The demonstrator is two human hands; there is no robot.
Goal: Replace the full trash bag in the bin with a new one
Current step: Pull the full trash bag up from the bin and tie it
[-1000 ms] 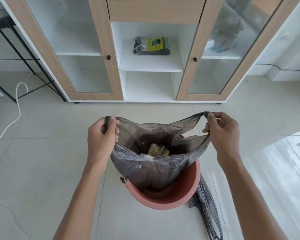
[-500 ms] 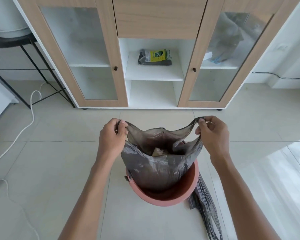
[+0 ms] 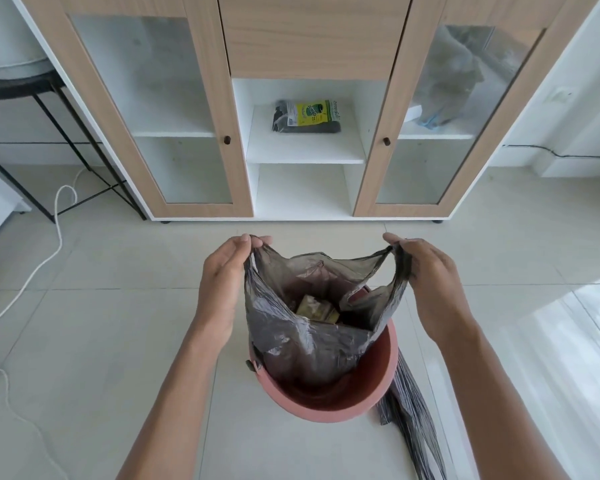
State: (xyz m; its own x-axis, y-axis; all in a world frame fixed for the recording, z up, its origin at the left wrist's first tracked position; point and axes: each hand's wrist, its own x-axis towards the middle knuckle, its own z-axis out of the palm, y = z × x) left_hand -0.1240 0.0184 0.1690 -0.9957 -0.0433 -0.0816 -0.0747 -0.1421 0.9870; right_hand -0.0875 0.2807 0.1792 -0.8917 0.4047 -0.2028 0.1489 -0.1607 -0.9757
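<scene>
Each grip is a narrow pinch on plastic: the left hand [image 3: 222, 282] has its thumb and fingertips closed on the left handle of the full trash bag [image 3: 312, 327], and the right hand [image 3: 430, 282] has gathered the right handle between thumb and fingers in the same way. Held apart and level like this, the two handles keep the mouth of the bag spread open and its walls pulled upward, which looks like the stance for drawing the bag straight up out of the bin [image 3: 329, 400] without spilling; bringing the handles together would be the likely way to shut it. The bag's lower part sits inside the pink bin, its front wall drooping over the near rim, and crumpled rubbish [image 3: 314, 308] (yellowish, possibly paper or packaging) shows down in the opening. Just beside the bin on its right, touching its wall as far as I can tell, a flat grey new bag [image 3: 409, 420] lies stretched on the tiled floor [image 3: 101, 341], ready for relining. Beyond stands a cabinet [image 3: 312, 46] with glass doors, and a pack of bags [image 3: 307, 116] rests on its open middle shelf. A white cable [image 3: 45, 261] trails across the floor well to the left. Nothing blocks the lift itself.
</scene>
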